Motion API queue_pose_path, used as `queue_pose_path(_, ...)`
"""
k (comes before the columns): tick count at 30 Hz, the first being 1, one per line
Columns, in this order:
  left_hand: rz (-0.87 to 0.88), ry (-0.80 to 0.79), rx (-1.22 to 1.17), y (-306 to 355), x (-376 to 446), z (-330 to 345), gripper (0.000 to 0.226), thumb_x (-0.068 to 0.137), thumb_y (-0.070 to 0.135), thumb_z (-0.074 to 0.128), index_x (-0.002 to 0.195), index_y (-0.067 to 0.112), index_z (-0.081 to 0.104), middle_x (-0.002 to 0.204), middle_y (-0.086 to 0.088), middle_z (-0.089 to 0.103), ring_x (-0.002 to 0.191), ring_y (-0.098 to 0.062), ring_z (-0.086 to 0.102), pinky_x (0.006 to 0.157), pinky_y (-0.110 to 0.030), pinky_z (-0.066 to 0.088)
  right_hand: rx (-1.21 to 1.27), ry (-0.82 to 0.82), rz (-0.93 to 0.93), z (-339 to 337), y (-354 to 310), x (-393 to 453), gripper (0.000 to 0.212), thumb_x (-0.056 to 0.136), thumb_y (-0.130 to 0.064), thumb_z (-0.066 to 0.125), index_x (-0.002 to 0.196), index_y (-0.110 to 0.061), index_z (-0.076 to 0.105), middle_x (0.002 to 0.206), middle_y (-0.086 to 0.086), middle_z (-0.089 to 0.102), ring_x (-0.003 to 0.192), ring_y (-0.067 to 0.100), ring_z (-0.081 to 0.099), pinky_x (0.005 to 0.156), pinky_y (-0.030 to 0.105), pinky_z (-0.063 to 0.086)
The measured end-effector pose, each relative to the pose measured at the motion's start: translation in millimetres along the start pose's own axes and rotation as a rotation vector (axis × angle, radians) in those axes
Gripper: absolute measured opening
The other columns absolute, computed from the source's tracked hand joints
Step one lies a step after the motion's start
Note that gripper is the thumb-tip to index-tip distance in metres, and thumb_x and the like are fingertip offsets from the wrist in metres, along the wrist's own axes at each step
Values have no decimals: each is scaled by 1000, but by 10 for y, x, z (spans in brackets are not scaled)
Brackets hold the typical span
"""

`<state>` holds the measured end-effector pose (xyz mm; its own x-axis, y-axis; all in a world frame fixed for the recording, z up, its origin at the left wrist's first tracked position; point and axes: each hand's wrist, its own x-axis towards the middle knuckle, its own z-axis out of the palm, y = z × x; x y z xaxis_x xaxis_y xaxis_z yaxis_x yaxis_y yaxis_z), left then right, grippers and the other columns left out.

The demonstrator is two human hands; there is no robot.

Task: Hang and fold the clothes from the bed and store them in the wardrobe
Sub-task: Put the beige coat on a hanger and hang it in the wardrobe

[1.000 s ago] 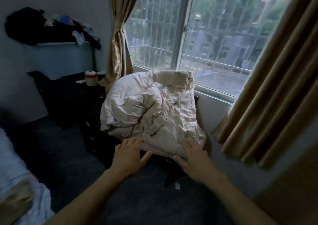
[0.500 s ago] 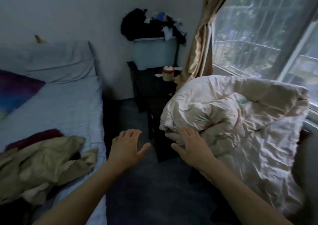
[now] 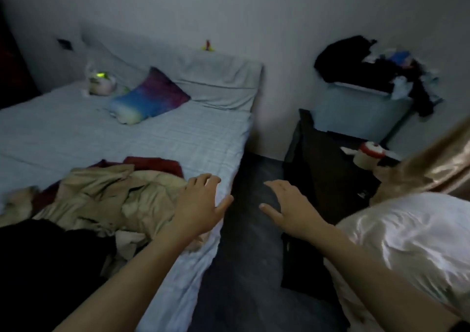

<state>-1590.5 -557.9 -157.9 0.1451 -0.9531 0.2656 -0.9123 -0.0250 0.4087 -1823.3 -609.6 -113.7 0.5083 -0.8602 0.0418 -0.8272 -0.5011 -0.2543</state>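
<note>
A heap of clothes lies on the near part of the bed [image 3: 178, 138]: a beige garment [image 3: 109, 199], a dark red one [image 3: 155, 164] under it and a black one [image 3: 50, 255] at the lower left. My left hand [image 3: 201, 204] hovers open over the bed's right edge, at the beige garment's right end, holding nothing. My right hand [image 3: 290, 207] is open above the dark floor between the bed and the cream duvet [image 3: 412, 242], apart from both.
A colourful pillow [image 3: 150, 97] and a soft toy [image 3: 100, 83] lie near the headboard. A dark bedside cabinet [image 3: 328, 169] holds a red-and-white tub [image 3: 370, 151]. Behind it a pale box [image 3: 356, 113] carries dark clothes [image 3: 356, 59]. A gold curtain [image 3: 437, 161] hangs at right.
My view has swung left from the window and duvet to the bed. Both hands have left the duvet and moved left; the left one now hangs over the clothes heap.
</note>
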Motion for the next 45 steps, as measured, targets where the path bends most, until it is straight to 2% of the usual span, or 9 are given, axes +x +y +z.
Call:
queue_pose_path(3, -126, 35, 43, -444, -6, -61, 57, 91, 62, 47, 134, 24, 50, 137, -2, 52, 122, -23, 50, 101, -39, 40, 31, -49, -101, 212, -263, 511, 67, 95, -52, 52, 151, -22, 31, 153, 2, 32, 137, 22, 35, 111, 44, 36)
queue_pose_path(10, -421, -18, 147, -1206, 63, -38, 59, 91, 65, 44, 136, 27, 47, 139, 1, 49, 126, -22, 46, 101, -40, 42, 109, -191, -364, 728, -670, 1481, 66, 94, -55, 51, 150, -25, 30, 150, -2, 36, 133, 21, 40, 106, 45, 40)
queue_pose_path(18, -696, -47, 237, -1499, 575, 189, 61, 90, 68, 40, 137, 29, 44, 138, 3, 49, 126, -21, 47, 100, -40, 43, 185, -306, -573, 1176, -631, 2799, 64, 96, -52, 50, 150, -23, 32, 151, 1, 36, 133, 22, 39, 109, 43, 36)
queue_pose_path(23, -907, 5, 281, -1611, 1031, 183, 58, 91, 67, 43, 136, 29, 46, 139, 3, 48, 127, -23, 44, 97, -39, 42, 249, -386, -708, 1290, -664, 3646, 64, 94, -56, 49, 148, -24, 34, 150, 0, 37, 135, 20, 38, 106, 46, 40)
queue_pose_path(27, -1022, 54, 266, -1632, 1227, 199, 57, 92, 64, 44, 136, 28, 46, 138, 2, 49, 127, -24, 44, 96, -39, 43, 269, -424, -794, 1366, -754, 4130, 65, 94, -50, 53, 149, -21, 35, 150, 4, 37, 136, 23, 37, 109, 44, 37)
queue_pose_path(35, -1129, 61, 265, -2038, 1362, 181, 51, 93, 61, 45, 131, 26, 48, 135, 0, 49, 122, -26, 45, 95, -40, 42, 225, -468, -858, 1609, -1148, 4692, 62, 95, -52, 51, 149, -25, 34, 149, 0, 38, 133, 23, 40, 103, 43, 42)
queue_pose_path(40, -1091, 122, 197, -2579, 1460, 130, 56, 94, 56, 50, 139, 25, 42, 141, -1, 47, 127, -26, 43, 98, -42, 41, 154, -474, -848, 1780, -1408, 4915, 57, 95, -51, 50, 145, -27, 37, 145, 0, 40, 129, 25, 43, 100, 46, 43)
queue_pose_path(45, -1042, 165, 97, -3220, 1571, 168, 60, 92, 50, 57, 144, 24, 40, 143, -1, 46, 132, -24, 42, 101, -41, 38, 91, -477, -760, 2028, -1661, 5129, 49, 98, -44, 47, 143, -24, 40, 142, 0, 43, 126, 25, 45, 99, 44, 43)
